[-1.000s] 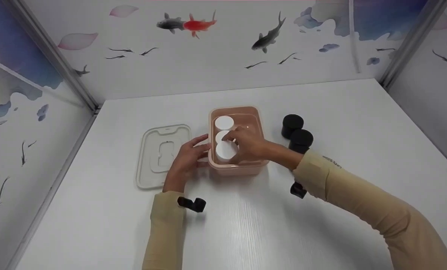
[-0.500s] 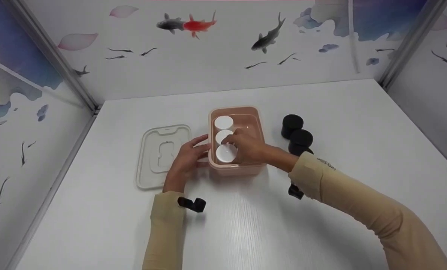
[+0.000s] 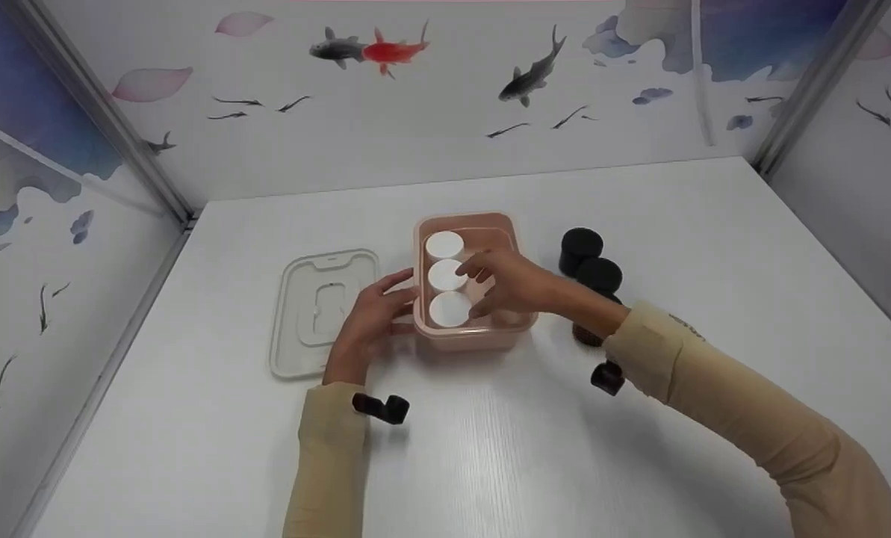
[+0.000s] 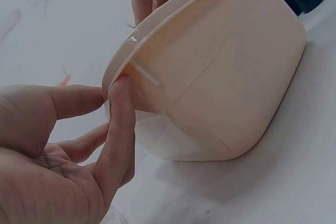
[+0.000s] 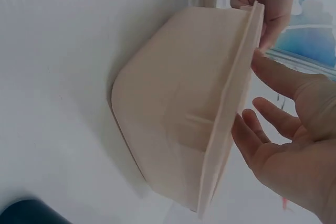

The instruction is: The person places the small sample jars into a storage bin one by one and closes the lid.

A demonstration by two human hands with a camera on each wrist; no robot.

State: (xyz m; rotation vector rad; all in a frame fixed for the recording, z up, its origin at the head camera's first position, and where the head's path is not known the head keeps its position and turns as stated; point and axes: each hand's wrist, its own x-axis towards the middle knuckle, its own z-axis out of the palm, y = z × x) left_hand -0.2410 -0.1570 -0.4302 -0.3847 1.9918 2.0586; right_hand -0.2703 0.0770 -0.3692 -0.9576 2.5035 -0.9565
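Note:
A pink plastic bin stands uncovered on the white table. Along its left inner side sit three white round-topped containers in a row: the far one, the middle one and the near one. My left hand touches the bin's left rim with extended, spread fingers, its fingertips against the rim and outer wall in the left wrist view. Over the bin's right half is my right hand, fingers parted and holding nothing, its fingertips close to the middle and near containers. The containers' sides are hidden inside the bin.
A pale grey lid lies flat left of the bin. Several black cylindrical containers stand in a line to its right, partly behind my right forearm. Printed wall panels enclose the table's back and sides. Each sleeve cuff carries a black wrist camera.
The near white container has been lowered into the bin and let go. My right hand has drawn back a little to the right, its fingers parting. The left hand has stayed in place.

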